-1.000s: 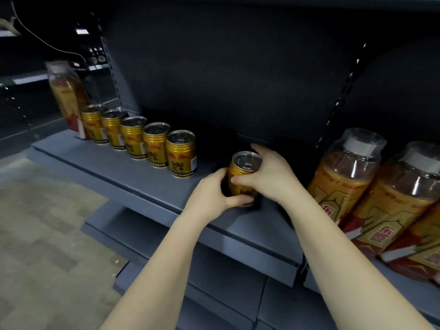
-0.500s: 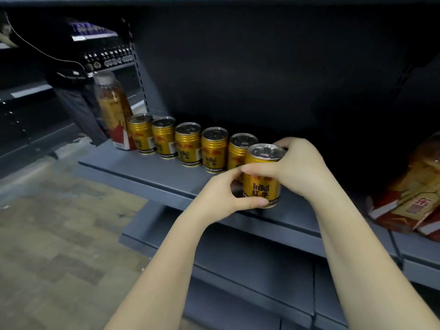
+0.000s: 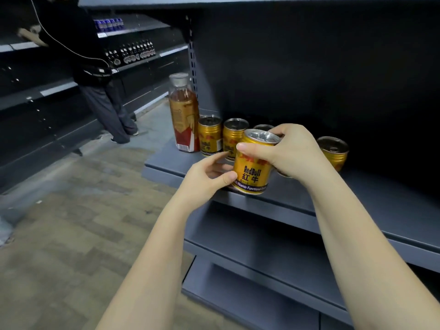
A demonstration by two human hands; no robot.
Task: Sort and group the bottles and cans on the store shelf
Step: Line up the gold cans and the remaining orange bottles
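My right hand (image 3: 294, 153) grips a gold Red Bull can (image 3: 253, 167) from above and behind, its base near the front of the grey shelf (image 3: 371, 198). My left hand (image 3: 209, 177) touches the can's lower left side with its thumb, fingers loosely bent. Behind stands a row of matching gold cans (image 3: 209, 135), partly hidden by my hands. One more gold can (image 3: 333, 152) stands alone to the right. An amber tea bottle (image 3: 183, 113) stands upright at the row's left end.
A lower shelf (image 3: 257, 239) juts out below. A person in dark clothes (image 3: 95, 75) stands at the aisle's far side by shelves holding dark bottles (image 3: 131, 53) and blue cans (image 3: 108, 24). Tiled floor (image 3: 71, 234) lies left.
The held can has travelled left along the shelf toward the front of the can row, and my view has swung left, dropping the tea bottles on the right out of sight.
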